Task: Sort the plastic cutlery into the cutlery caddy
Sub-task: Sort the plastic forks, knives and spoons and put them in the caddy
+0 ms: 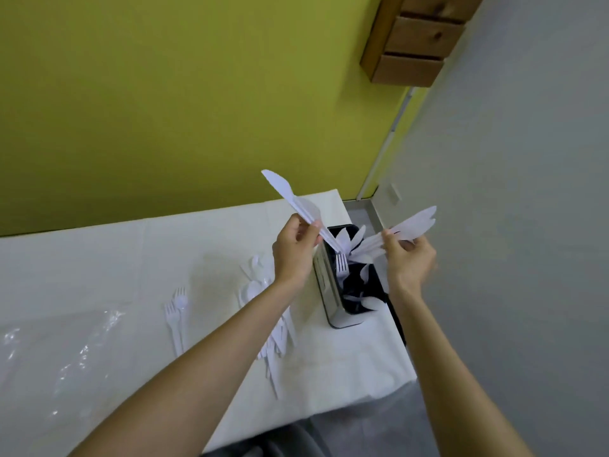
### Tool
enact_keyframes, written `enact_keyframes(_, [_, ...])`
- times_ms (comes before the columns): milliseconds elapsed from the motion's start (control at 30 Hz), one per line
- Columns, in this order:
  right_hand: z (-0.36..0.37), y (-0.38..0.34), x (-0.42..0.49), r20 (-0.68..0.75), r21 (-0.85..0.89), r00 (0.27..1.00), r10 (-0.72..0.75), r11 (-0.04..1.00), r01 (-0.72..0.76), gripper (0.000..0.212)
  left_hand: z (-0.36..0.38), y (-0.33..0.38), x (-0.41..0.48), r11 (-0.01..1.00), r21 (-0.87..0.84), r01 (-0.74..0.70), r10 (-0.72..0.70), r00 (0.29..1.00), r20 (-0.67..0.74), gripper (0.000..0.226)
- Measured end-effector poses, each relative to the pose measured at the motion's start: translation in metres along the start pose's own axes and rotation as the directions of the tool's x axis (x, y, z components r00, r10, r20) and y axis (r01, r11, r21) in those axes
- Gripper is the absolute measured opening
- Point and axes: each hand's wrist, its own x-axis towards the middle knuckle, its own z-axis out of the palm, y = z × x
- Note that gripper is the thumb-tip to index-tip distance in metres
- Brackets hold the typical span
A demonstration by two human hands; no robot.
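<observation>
In the head view, both hands are raised over the cutlery caddy (325, 286), which stands at the far right end of the desk (131, 258), close to its edge. The left hand (293, 250) pinches a white plastic knife (280, 186) at the middle of its handle, blade up and away from the person. The handle end points down toward the caddy, I think so that it can slide in handle first. A rounded piece seems to lie behind the knife, but I cannot tell what it is. The right hand (408, 258) grips a small bundle of white pieces (413, 222), fanned out and nearly level, and they look like knives. Holding one kind together probably serves the sorting.

The caddy has a smooth, shiny metal wall and a dark inside. White forks (341, 263) and other pieces already stand in it, leaning outward. Which compartment holds which kind is not clear.

On the desk, near the left forearm, a loose pile of cutlery (275, 341) is not yet sorted, and a few separate forks (176, 308) lie further left. All pieces are thin, matte white and light. The desk has a white cloth, and wrinkled clear plastic wrap (66, 351) lies at its left.
</observation>
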Motion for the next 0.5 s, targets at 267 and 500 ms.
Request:
enact_keyframes(267, [-0.005, 0.009, 0.005, 0.276, -0.340, 0.878, -0.391, 0.815, 0.470, 0.029, 0.019, -0.015, 0.004, 0.803, 0.531, -0.273, 0.105, 0.940, 0.324, 0.025])
enact_keyframes(500, [-0.013, 0.023, 0.007, 0.402, -0.254, 0.798, -0.449, 0.783, 0.568, 0.037, 0.019, -0.024, 0.001, 0.789, 0.510, -0.342, 0.158, 0.915, 0.370, 0.013])
